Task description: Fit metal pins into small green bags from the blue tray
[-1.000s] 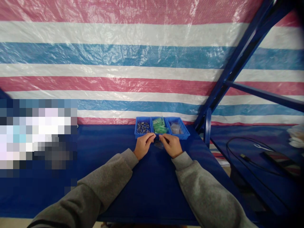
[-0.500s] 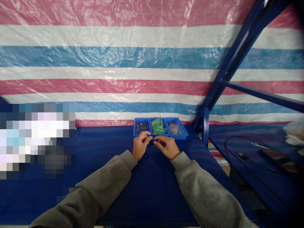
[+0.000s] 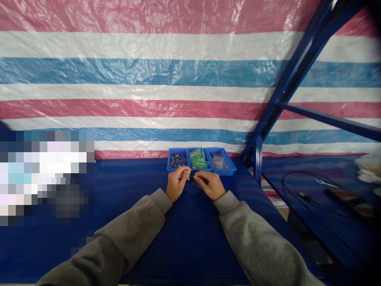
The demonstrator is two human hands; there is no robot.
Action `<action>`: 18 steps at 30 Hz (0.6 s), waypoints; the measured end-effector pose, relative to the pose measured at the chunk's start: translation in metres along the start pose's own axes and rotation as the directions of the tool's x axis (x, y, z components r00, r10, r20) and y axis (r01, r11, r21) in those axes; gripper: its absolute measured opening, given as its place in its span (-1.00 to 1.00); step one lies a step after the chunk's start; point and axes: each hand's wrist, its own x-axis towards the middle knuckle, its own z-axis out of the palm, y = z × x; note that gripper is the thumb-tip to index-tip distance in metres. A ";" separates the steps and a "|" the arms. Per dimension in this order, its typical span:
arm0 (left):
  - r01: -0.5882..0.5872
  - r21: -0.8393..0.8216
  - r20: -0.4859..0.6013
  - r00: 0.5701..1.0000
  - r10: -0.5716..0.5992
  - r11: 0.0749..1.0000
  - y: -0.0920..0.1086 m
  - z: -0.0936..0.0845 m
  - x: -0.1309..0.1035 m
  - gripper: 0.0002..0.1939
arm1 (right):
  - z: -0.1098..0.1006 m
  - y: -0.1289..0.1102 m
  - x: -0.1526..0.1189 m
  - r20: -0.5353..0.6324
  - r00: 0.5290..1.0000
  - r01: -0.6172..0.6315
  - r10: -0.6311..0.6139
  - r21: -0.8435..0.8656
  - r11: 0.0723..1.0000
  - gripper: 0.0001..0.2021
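Nearest, two grey sleeves [image 3: 139, 227] are stretched forward over the blue tabletop [image 3: 184, 246]. At their ends, the left hand [image 3: 175, 184] and the right hand [image 3: 212, 184] are held close together, fingertips facing. A thin strip [image 3: 191, 176] is pinched by both: the grip of each hand is closed on it, and the strip is spanned across the narrow gap between the fingertips. What it is cannot be told at this size. Just below the right fingertips, something faint and see-through can be seen, too dim to name. Directly beyond the hands, a blue tray [image 3: 226, 172] is set, divided into three compartments: small metal pieces [image 3: 177, 161] are held in the left one, green packets [image 3: 198, 159] in the middle and clear bags [image 3: 218, 161] in the right. Farthest, the background is covered by a striped sheet [image 3: 143, 107].
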 end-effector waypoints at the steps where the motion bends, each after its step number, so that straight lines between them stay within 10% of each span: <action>1: -0.001 0.005 0.001 1.000 0.001 1.000 0.001 0.000 0.000 -0.77 | 0.000 0.000 0.000 -0.017 1.000 -0.007 0.006 -0.009 1.000 -0.75; 18: 0.035 0.116 -0.050 0.998 -0.030 0.993 -0.004 0.001 0.004 -0.70 | 0.007 0.006 -0.003 -0.066 0.996 -0.053 0.057 0.061 0.997 -0.85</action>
